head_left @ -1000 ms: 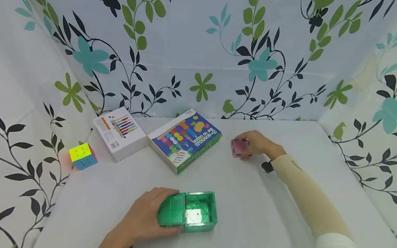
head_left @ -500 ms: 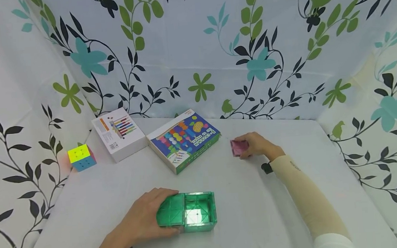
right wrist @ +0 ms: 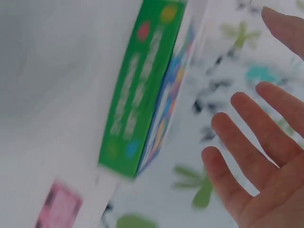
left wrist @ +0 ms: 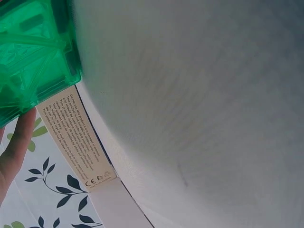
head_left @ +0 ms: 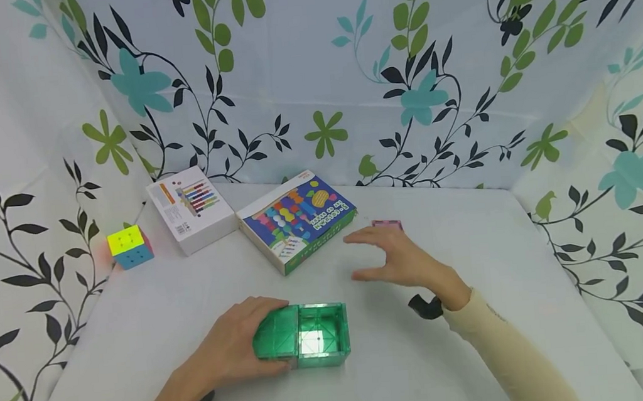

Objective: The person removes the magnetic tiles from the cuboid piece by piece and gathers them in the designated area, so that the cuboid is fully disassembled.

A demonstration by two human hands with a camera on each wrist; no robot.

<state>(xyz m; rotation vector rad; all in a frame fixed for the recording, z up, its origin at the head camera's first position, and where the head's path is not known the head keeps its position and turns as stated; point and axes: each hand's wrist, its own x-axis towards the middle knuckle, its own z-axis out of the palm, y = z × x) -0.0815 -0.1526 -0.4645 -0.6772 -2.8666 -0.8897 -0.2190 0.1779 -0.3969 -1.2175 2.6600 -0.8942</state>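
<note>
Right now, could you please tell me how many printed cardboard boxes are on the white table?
2: a white rectangular cardboard box with a colourful print, at back left, and a flat blue-and-green cardboard box just right of it; no others show.

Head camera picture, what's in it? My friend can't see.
A left hand at a white table grips a green see-through box; the empty right hand is near a pink block. Farther back: a white box, a colourful box, a cube.

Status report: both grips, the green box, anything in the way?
Left grip holds green box by its left end. Right grip open, empty. Pink block partly hidden behind it.
</note>
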